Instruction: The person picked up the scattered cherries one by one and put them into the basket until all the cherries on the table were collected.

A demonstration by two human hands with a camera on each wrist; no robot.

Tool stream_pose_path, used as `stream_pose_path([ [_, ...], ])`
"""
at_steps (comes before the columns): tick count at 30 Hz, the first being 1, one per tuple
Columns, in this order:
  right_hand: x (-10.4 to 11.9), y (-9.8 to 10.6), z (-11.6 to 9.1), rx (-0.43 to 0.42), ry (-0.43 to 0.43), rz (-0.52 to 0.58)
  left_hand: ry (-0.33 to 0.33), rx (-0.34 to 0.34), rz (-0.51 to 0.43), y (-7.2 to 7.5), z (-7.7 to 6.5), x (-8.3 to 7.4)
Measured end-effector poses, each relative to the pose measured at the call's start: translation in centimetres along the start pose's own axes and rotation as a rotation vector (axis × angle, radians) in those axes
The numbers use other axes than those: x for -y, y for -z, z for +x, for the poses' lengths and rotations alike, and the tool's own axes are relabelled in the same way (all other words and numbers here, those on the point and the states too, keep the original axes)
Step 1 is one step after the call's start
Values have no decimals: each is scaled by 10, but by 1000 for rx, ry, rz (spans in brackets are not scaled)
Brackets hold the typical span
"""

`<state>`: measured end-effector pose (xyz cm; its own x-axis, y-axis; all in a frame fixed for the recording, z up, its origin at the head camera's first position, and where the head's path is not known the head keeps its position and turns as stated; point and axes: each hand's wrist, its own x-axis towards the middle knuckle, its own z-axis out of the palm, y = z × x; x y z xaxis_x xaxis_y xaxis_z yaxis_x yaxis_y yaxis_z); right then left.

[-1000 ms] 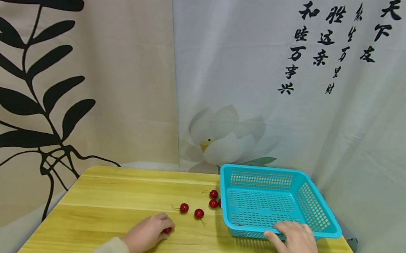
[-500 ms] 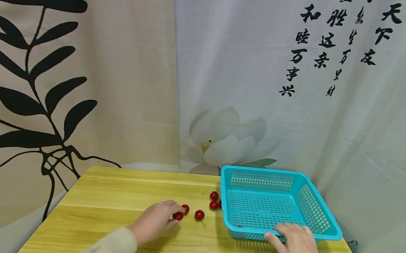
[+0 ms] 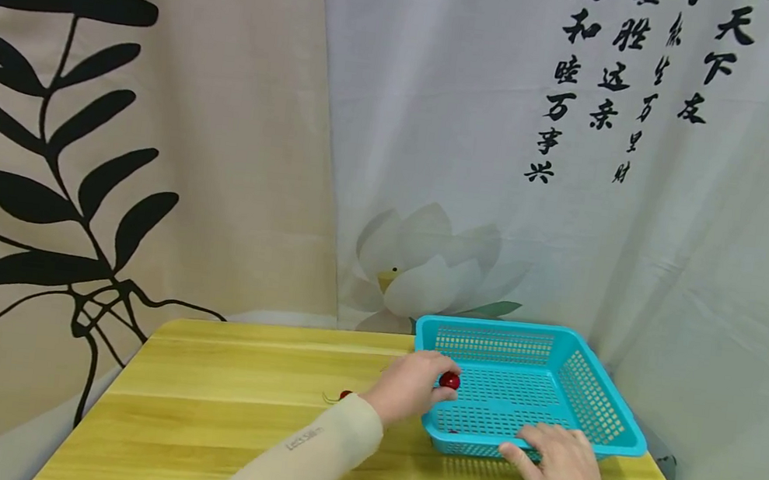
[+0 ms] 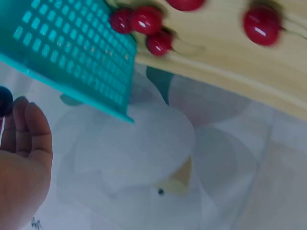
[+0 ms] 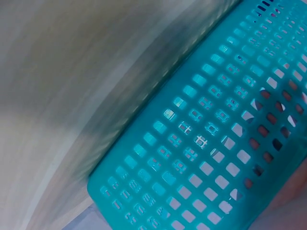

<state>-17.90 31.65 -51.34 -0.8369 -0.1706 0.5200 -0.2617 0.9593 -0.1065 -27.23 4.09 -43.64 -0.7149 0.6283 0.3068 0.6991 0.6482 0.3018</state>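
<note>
My left hand [image 3: 409,387] pinches a dark red cherry [image 3: 450,380] between thumb and fingers, over the left side of a blue mesh basket [image 3: 476,442]. At the left edge of the left wrist view, that cherry [image 4: 5,101] looks almost black. My right hand [image 3: 563,471] holds the basket's near rim, its fingers over the inner side; they show through the holes in the right wrist view. Several cherries [image 4: 147,19] lie on the table beside the basket, hidden behind my left hand in the head view. Another cherry [image 3: 345,395] is partly covered by my left sleeve.
The yellow wooden table [image 3: 213,394] bears everything. A small red spot [image 3: 453,432] shows inside the basket by its near wall. Behind the table hangs a printed curtain [image 3: 261,141] with leaves, a flower and written characters.
My left hand has taken its cherry off the table and carried it right, past the other cherries, to above the basket. The right hand and basket have stayed put.
</note>
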Motion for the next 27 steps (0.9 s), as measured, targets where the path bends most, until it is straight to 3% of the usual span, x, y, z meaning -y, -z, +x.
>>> stream_pose_path([
  [6, -1, -1, 0, 5, 4, -3, 39, 114, 12, -30, 24, -13],
  [12, -2, -1, 1, -2, 6, -3, 76, 174, 29, -49, 31, -15],
  [20, -1, -1, 3, -15, 8, -6, 102, 160, 170, -61, 33, -13],
  [27, -1, 0, 1, -13, 5, 6, 140, 212, 279, -62, 35, -18],
])
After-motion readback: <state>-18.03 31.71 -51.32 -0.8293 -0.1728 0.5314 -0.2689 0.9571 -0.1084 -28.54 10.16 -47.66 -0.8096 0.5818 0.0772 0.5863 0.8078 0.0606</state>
